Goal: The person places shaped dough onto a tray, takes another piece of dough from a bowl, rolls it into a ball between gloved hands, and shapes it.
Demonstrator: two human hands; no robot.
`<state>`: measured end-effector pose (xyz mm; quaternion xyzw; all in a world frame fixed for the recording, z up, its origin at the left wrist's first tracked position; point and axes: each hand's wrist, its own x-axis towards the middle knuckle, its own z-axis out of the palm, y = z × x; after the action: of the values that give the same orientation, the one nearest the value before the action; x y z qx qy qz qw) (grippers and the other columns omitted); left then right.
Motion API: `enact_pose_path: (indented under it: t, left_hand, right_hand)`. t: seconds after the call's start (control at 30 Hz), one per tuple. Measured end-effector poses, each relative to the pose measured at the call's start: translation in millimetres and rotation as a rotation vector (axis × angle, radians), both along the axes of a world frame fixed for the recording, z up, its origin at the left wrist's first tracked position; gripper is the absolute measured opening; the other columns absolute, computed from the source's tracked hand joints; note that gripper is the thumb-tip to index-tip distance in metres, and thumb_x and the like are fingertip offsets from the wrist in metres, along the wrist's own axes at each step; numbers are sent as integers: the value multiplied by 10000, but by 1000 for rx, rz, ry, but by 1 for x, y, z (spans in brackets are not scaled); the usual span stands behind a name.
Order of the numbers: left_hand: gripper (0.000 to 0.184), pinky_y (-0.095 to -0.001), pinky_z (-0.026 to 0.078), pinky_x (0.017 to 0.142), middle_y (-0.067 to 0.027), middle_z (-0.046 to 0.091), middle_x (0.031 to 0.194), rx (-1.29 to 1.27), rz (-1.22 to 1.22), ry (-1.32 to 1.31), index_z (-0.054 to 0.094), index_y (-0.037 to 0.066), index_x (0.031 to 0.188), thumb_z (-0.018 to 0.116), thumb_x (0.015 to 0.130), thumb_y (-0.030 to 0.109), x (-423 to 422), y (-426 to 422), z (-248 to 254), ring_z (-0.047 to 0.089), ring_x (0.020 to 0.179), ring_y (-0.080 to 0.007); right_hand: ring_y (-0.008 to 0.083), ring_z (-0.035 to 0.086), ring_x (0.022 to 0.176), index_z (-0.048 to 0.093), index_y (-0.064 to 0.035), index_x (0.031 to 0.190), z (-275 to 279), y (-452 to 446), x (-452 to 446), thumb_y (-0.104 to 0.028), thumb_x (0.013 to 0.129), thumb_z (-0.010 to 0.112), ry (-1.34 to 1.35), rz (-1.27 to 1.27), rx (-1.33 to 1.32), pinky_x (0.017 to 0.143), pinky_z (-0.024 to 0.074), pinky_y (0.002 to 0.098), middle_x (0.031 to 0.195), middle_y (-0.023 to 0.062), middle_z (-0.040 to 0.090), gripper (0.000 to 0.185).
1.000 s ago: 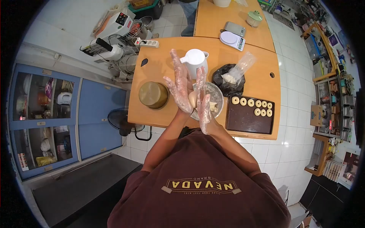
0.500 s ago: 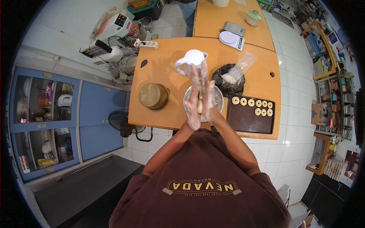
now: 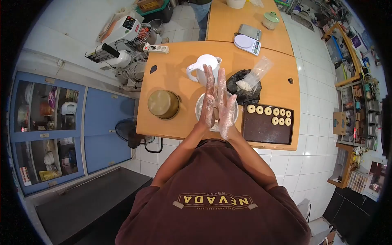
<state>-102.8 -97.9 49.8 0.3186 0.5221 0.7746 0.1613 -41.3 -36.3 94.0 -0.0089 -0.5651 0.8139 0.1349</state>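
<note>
My left hand (image 3: 208, 100) and my right hand (image 3: 227, 108), both in clear, floury gloves, face each other palm to palm above a metal bowl (image 3: 201, 110). Their fingers stretch out toward the white pitcher (image 3: 207, 65). Between the palms a small piece of pale dough (image 3: 216, 116) shows only in part. Right of the bowl a dark tray (image 3: 265, 128) bears several dough rings (image 3: 268, 110). A clear bag (image 3: 257, 75) of pale stuff lies on a black plastic bag (image 3: 241, 94) behind the tray.
A brass-coloured pot (image 3: 163, 104) stands at the left of the wooden table (image 3: 183, 122). Farther back are a power strip (image 3: 156, 48), a white scale (image 3: 246, 44) and a grey scale (image 3: 250, 32). Another person's legs (image 3: 202, 18) show beyond the table. A black fan (image 3: 131, 132) stands at the left edge.
My hands have come closer together since the first frame, where the left one was farther left and the dough showed more. The pitcher's handle is now uncovered.
</note>
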Motion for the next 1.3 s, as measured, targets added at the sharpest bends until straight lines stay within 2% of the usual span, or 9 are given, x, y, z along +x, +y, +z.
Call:
enact_pose_path:
  t: [0.13,0.37,0.47,0.6,0.77,0.83,0.93,1.1,1.3]
  left_hand:
    - [1004,-466,84,1274,-128,-88,1739,-40,-29,61,28,56,1660,237,993,776,17,-6,5,21,1600,-310]
    - [1112,-474,-48,1269,-146,-97,1735,-5,-40,152,45,23,1652,164,930,860,36,-12,20,-122,1591,-296]
    - [1135,-467,-24,1280,-84,-99,1740,-13,26,24,-52,81,1657,128,892,901,39,-8,40,-96,1598,-279]
    - [959,-437,27,1287,-58,-53,1746,16,195,-5,-43,108,1663,151,999,772,14,0,45,7,1604,-265]
    - [880,-416,150,1272,-43,113,1731,114,42,-474,19,140,1673,236,1040,712,-20,-17,-15,217,1556,-262]
    - [874,-454,264,1228,-31,224,1700,89,31,-573,71,160,1677,290,1038,715,-22,-14,-20,344,1500,-256]
    - [881,-496,292,1205,-39,202,1711,94,62,-507,74,166,1678,294,1032,724,-6,-4,3,336,1505,-252]
    - [983,-490,72,1274,-74,35,1744,-12,-41,-41,-22,128,1670,101,972,809,15,-2,31,89,1593,-290]
    - [1104,-473,-37,1278,-74,-86,1744,9,133,37,-60,85,1659,34,899,880,30,-5,40,-50,1602,-292]
  right_hand:
    - [335,103,1594,-46,-166,1672,7,1,-11,-745,1009,56,193,-172,102,1271,88,475,1748,73,1,886]
    - [273,-10,1602,35,-131,1673,11,17,-12,-720,1023,47,82,-195,-33,1285,-19,447,1743,95,35,877]
    - [282,31,1597,14,-150,1675,11,12,-16,-700,1031,22,3,-147,-17,1287,21,450,1736,107,59,846]
    - [268,20,1598,14,-147,1675,-8,-3,-14,-714,1030,62,13,-69,4,1285,26,411,1739,105,38,860]
    - [269,12,1598,-23,-158,1671,-3,-16,6,-720,1026,78,10,-6,73,1281,39,416,1741,106,11,861]
    - [277,8,1599,-40,-172,1669,-10,-17,12,-735,1016,80,0,-2,109,1279,43,431,1741,107,3,871]
    - [289,3,1599,-66,-192,1667,-10,-18,12,-758,1000,84,11,-8,123,1277,49,453,1740,109,-8,888]
    - [308,-5,1600,-109,-225,1663,17,-3,3,-797,973,90,64,-27,29,1273,59,489,1740,113,-26,917]
    - [327,90,1591,-69,-236,1671,15,10,-12,-837,944,97,82,7,-26,1276,71,491,1726,154,90,958]
